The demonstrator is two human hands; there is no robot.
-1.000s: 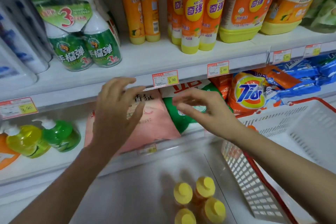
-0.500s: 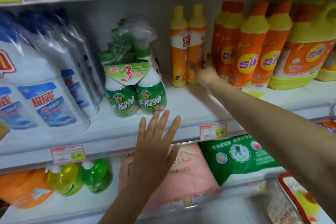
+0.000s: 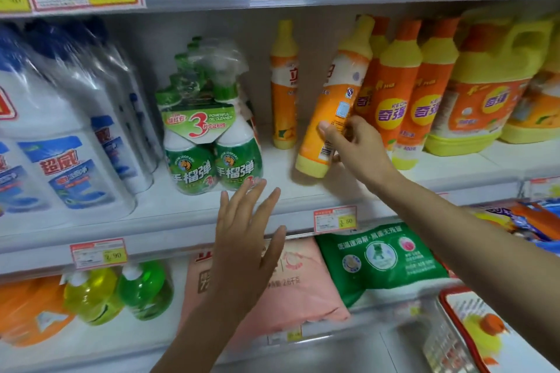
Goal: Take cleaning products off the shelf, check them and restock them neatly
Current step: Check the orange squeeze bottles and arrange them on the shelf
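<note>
My right hand [image 3: 356,145] grips a slim orange and yellow detergent bottle [image 3: 333,100] near its base. The bottle is tilted with its cap leaning right, its base just above the white shelf [image 3: 303,191]. A matching bottle [image 3: 284,85] stands upright behind it to the left. My left hand [image 3: 248,239] hovers flat with spread fingers in front of the shelf edge, holding nothing. It is just below a green twin pack of spray cleaner [image 3: 212,142].
Orange bottles [image 3: 403,94] and a big yellow jug [image 3: 491,85] fill the shelf to the right. White and blue bottles [image 3: 60,136] stand at left. Below lie a pink bag [image 3: 297,285], a green bag [image 3: 385,260] and small pump bottles [image 3: 118,294]. A red-rimmed basket [image 3: 454,339] sits bottom right.
My right hand, which was reaching to the two slim bottles at the back, now holds one and has pulled it forward and tilted it. My left hand stayed in front of the shelf.
</note>
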